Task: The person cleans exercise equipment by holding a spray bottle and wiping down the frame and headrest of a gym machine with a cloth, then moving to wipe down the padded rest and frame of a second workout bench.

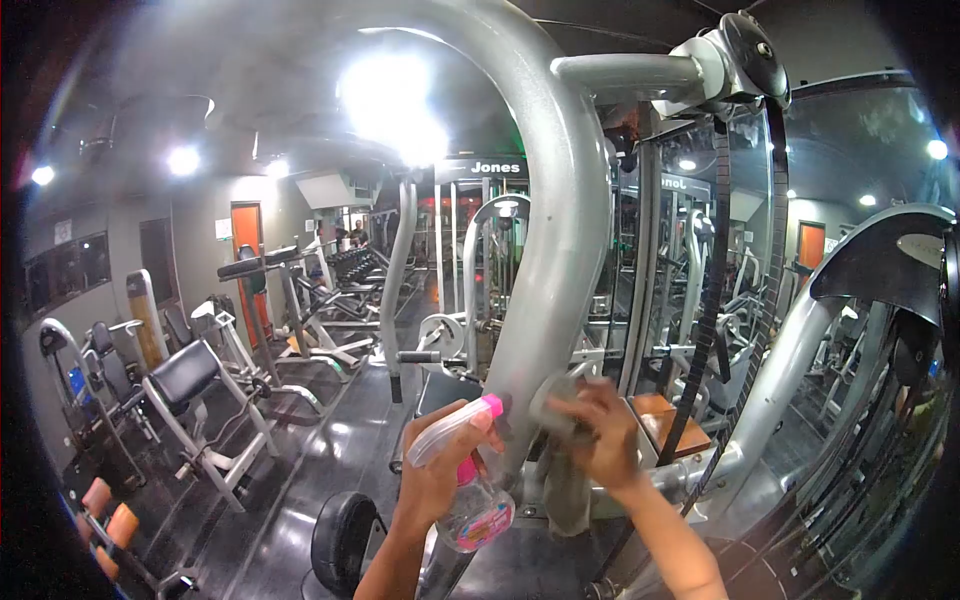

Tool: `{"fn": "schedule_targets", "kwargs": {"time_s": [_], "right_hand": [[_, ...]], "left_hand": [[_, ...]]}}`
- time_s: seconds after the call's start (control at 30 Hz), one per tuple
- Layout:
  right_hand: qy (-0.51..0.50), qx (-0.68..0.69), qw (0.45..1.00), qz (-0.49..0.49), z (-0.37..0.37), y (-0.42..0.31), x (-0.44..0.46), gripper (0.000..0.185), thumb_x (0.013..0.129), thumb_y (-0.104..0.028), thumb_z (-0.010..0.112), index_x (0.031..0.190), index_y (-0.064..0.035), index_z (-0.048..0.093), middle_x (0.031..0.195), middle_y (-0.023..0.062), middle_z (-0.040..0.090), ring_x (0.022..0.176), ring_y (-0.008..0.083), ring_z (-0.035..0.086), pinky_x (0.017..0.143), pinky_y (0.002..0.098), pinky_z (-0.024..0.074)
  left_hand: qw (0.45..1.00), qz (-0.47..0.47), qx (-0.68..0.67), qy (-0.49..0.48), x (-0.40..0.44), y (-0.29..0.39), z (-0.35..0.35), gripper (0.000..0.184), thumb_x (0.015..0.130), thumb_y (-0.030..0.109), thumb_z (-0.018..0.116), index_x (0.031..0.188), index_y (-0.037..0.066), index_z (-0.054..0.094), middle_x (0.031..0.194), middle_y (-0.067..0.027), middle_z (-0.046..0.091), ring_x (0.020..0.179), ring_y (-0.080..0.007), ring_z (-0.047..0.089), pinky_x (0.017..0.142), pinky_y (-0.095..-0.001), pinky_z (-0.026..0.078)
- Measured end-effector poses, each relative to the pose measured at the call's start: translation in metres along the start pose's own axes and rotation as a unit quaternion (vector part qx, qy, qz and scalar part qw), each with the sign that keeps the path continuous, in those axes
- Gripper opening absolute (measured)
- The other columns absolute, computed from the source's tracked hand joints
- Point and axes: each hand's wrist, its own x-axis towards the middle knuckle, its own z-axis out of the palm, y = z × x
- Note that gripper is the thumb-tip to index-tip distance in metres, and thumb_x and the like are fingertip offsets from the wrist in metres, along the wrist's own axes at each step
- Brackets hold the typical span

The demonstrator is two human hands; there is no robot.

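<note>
In the head view, my left hand is wrapped round a clear spray bottle with a pink and white trigger head. The bottle stands nearly upright, its nozzle toward the thick silver frame tube of a gym machine. My right hand is closed on a greyish cloth, which hangs down below the fingers. Motion smears the fingers and the upper part of the cloth. Cloth and hand are at the lower part of the curved tube, apparently against it.
Black ribbed belts hang from a pulley at the right. A wooden box sits behind my right hand. A round black pad is low in front. A padded bench stands left on the dark floor; a mirror lines the right.
</note>
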Motion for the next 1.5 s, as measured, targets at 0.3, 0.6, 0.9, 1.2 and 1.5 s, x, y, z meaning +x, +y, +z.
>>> {"fn": "schedule_targets", "kwargs": {"time_s": [0.3, 0.6, 0.9, 1.2, 1.5], "right_hand": [[0.137, 0.095, 0.982, 0.086, -0.002, 0.003, 0.035, 0.037, 0.077, -0.006, 0.070, 0.114, -0.0047, 0.067, 0.102, 0.0146, 0.069, 0.096, 0.0263, 0.068, 0.085, 0.0335, 0.0516], [0.007, 0.143, 0.960, 0.239, 0.012, 0.006, -0.012, 0.034, 0.090, -0.023, 0.069, 0.115, -0.0032, 0.060, 0.099, 0.0126, 0.070, 0.091, 0.0194, 0.067, 0.081, 0.0320, 0.0502], [0.139, 0.354, 0.884, 0.273, 0.001, 0.009, -0.004, 0.034, 0.098, -0.027, 0.053, 0.118, 0.0006, 0.055, 0.095, 0.0065, 0.061, 0.084, 0.0158, 0.059, 0.078, 0.0303, 0.0492], [0.125, 0.048, 0.991, 0.006, -0.043, -0.011, 0.062, 0.035, 0.092, -0.024, 0.050, 0.117, -0.0009, 0.057, 0.102, 0.0160, 0.054, 0.092, 0.0261, 0.056, 0.081, 0.0339, 0.0464], [0.070, -0.044, 0.989, -0.125, -0.011, 0.016, 0.047, 0.033, 0.089, -0.025, 0.068, 0.117, -0.0086, 0.066, 0.106, 0.0132, 0.054, 0.091, 0.0285, 0.062, 0.078, 0.0377, 0.0516]], "left_hand": [[1.000, 0.007, -0.008, -0.016, 0.008, -0.004, 0.011, 0.038, 0.092, 0.034, 0.059, 0.094, -0.003, 0.068, 0.075, -0.0060, 0.066, 0.061, -0.0099, 0.060, 0.051, -0.0242, 0.048], [0.999, 0.043, 0.006, 0.020, 0.013, 0.010, 0.019, 0.038, 0.091, 0.033, 0.058, 0.096, -0.003, 0.069, 0.073, -0.0080, 0.066, 0.055, -0.0109, 0.058, 0.048, -0.0244, 0.045], [0.994, 0.102, 0.026, 0.030, 0.028, 0.037, 0.029, 0.035, 0.091, 0.031, 0.058, 0.091, -0.002, 0.069, 0.070, -0.0070, 0.063, 0.053, -0.0108, 0.056, 0.047, -0.0247, 0.043], [0.994, 0.091, 0.013, 0.064, 0.028, 0.031, 0.025, 0.037, 0.091, 0.033, 0.058, 0.088, -0.003, 0.068, 0.069, -0.0072, 0.063, 0.057, -0.0107, 0.057, 0.047, -0.0248, 0.044], [0.998, 0.043, 0.002, 0.037, 0.019, 0.022, 0.012, 0.035, 0.090, 0.030, 0.060, 0.091, -0.003, 0.069, 0.071, -0.0079, 0.065, 0.059, -0.0110, 0.060, 0.048, -0.0244, 0.047]]}}
